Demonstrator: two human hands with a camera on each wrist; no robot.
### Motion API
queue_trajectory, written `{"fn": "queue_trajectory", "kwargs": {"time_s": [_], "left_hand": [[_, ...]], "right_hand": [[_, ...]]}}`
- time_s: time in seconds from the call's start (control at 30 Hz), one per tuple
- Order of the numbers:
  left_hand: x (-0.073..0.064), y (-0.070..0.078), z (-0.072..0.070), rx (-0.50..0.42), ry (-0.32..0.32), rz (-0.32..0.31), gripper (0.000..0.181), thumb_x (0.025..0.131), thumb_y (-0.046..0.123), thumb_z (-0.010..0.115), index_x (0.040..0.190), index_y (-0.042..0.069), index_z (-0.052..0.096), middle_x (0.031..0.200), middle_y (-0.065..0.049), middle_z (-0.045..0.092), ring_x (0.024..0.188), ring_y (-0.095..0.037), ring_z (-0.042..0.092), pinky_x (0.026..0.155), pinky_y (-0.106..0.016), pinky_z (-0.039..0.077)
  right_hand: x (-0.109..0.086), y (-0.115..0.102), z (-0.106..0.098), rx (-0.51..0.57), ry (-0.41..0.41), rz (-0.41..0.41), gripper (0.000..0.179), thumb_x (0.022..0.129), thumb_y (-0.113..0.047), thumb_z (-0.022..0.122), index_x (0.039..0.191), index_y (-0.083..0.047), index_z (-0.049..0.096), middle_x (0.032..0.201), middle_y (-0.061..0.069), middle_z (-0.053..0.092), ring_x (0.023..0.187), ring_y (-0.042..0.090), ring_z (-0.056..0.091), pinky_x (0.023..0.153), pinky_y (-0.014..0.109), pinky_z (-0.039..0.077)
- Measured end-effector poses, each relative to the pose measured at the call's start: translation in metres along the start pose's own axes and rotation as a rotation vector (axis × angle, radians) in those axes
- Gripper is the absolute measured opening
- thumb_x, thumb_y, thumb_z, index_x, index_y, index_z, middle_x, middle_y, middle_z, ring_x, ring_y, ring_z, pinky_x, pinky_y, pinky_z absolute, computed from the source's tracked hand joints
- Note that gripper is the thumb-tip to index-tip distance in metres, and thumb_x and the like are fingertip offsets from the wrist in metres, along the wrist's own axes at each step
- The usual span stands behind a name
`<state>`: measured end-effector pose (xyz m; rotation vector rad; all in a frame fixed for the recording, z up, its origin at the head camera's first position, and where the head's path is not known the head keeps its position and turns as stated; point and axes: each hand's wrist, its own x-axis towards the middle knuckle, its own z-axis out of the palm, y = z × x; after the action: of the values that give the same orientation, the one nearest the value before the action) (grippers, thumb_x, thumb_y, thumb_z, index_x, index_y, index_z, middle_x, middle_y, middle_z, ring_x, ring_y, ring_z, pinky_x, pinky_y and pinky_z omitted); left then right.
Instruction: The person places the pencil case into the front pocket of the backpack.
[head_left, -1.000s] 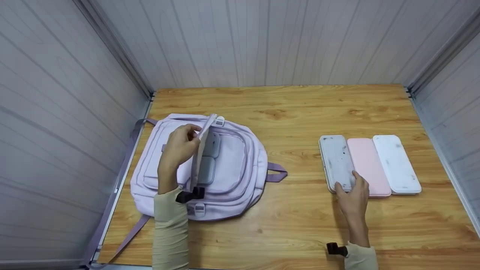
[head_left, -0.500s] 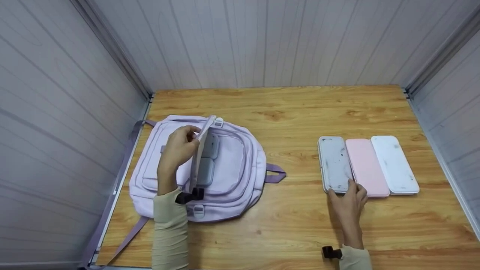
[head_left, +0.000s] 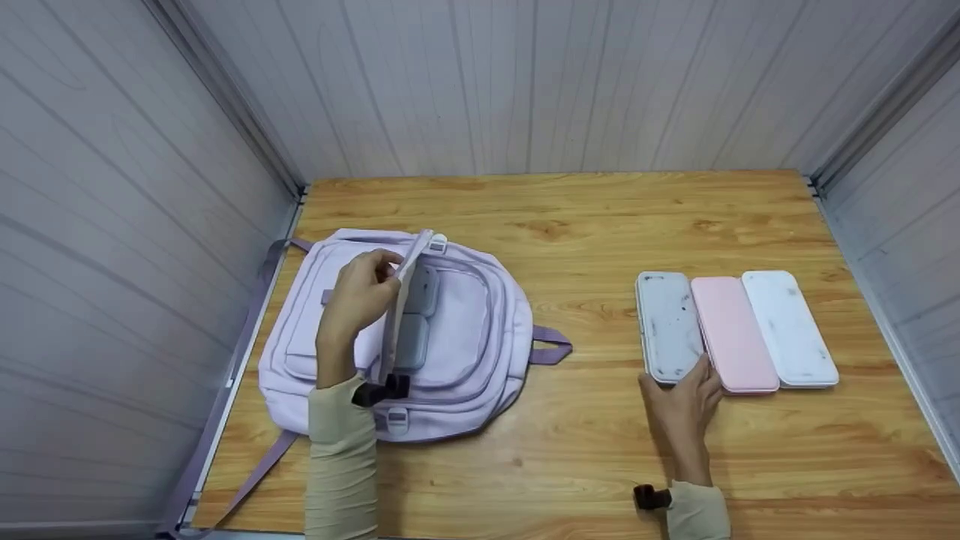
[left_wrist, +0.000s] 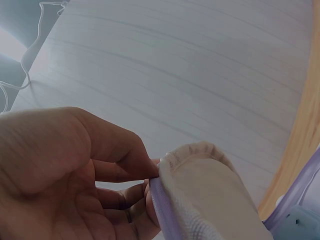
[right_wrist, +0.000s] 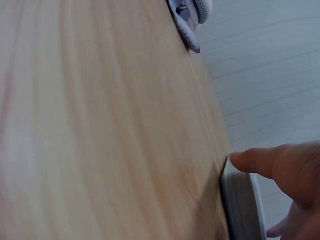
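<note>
My left hand [head_left: 364, 294] pinches the raised flap [left_wrist: 205, 195] of the lilac backpack [head_left: 465, 322], thumb against fingers at its zip edge. Two small grey cases [head_left: 412, 341] lie partly hidden behind that flap. At the near end of a flat grey pencil case [head_left: 670, 326], my right hand [head_left: 682, 409] grips the case across its width. In the right wrist view the thumb [right_wrist: 250, 159] touches one corner of it, and a fingertip shows on the far side. A pink pencil case [head_left: 735, 334] and a white one [head_left: 791, 328] lie to its right, side by side.
The wooden table [head_left: 570, 457] carries everything. Grey panel walls [head_left: 555, 82] close it in at the back and both sides. One purple strap [head_left: 259, 480] trails over the left edge, and a carry loop [head_left: 551, 346] points right.
My right hand has shifted left along the near end of the grey pencil case, its thumb now at the left corner. The left hand keeps its pinch on the flap.
</note>
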<state>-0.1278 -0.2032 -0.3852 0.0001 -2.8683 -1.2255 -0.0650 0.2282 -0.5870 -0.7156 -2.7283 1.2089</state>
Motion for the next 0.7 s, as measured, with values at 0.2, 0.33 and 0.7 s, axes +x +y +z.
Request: {"fn": "queue_trajectory", "kwargs": {"time_s": [0.2,0.33,0.7], "left_hand": [[-0.0003,0.0011,-0.0005,0.003,0.006,-0.004,0.032,0.085,0.002,0.049,0.113,-0.001,0.065,0.088,-0.01,0.059,0.076,-0.02,0.054,0.064,-0.028,0.043],[-0.0006,0.0023,-0.0006,0.004,0.008,0.0,0.032,0.084,0.002,0.05,0.112,-0.001,0.065,0.087,-0.01,0.059,0.077,-0.021,0.054,0.064,-0.028,0.043],[-0.0004,0.0022,0.0001,-0.001,0.006,0.0,0.033,0.084,0.001,0.049,0.113,-0.002,0.065,0.088,-0.011,0.059,0.076,-0.021,0.054,0.064,-0.028,0.043]], "right_hand": [[-0.0001,-0.0006,0.0037,0.056,0.067,0.026,0.107,0.075,-0.027,0.078,0.152,-0.003,0.007,0.146,0.032,0.014,0.134,0.049,0.016,0.109,0.057,0.018],[-0.0014,-0.001,0.0009,0.088,0.075,0.052,0.105,0.076,-0.028,0.078,0.153,-0.006,0.01,0.149,0.03,0.016,0.136,0.047,0.019,0.109,0.056,0.021],[-0.0043,0.0025,-0.003,0.218,0.193,-0.069,0.094,0.075,-0.026,0.08,0.15,-0.006,0.026,0.148,0.021,0.027,0.135,0.04,0.03,0.11,0.053,0.026]]}}
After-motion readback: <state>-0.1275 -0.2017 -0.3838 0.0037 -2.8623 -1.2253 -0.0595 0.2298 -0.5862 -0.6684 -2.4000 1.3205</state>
